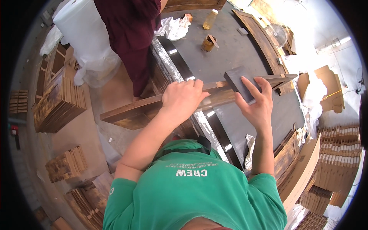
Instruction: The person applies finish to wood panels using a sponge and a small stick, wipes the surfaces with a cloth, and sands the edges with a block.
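Note:
A long brown-stained wooden panel [132, 111] stands on its edge, slanting across in front of me from lower left to upper right over the table. My left hand [182, 97] is closed over its upper edge near the middle. Farther right, my right hand [256, 105] grips a dark grey block, which looks like a sanding block [234, 78], between thumb and fingers. The block rests against the panel's upper edge. Its underside is hidden.
On the dark tabletop [226, 57] stand a can [208, 44] with a stick across it and a jar [209, 21] of yellowish liquid, near a crumpled white cloth [174, 29]. A person in maroon [128, 34] stands at far left. Stacked wooden panels [59, 101] sit on the floor.

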Action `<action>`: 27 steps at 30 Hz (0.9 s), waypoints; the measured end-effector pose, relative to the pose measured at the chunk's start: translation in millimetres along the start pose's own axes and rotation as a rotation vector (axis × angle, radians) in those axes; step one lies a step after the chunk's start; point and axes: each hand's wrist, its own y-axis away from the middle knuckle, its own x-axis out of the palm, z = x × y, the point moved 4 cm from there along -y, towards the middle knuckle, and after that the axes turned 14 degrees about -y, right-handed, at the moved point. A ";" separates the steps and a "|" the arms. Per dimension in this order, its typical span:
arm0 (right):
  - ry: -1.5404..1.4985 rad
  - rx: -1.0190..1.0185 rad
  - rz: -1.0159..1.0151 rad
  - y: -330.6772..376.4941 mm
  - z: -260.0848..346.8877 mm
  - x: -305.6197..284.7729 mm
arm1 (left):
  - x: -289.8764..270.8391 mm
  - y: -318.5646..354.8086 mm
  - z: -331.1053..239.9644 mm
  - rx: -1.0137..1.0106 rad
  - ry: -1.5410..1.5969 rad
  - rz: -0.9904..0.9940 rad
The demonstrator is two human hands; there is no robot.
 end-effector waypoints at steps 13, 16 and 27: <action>0.107 -0.077 -0.088 -9.6 7.2 9.7 | 5.2 -1.4 0.5 0.011 0.015 -0.011; 0.102 -0.080 -0.094 -5.7 9.6 13.8 | 2.9 -1.2 2.1 -0.019 0.019 0.014; -0.095 -0.070 -0.364 44.6 -6.2 50.2 | 1.7 -6.6 6.9 -0.046 0.029 0.067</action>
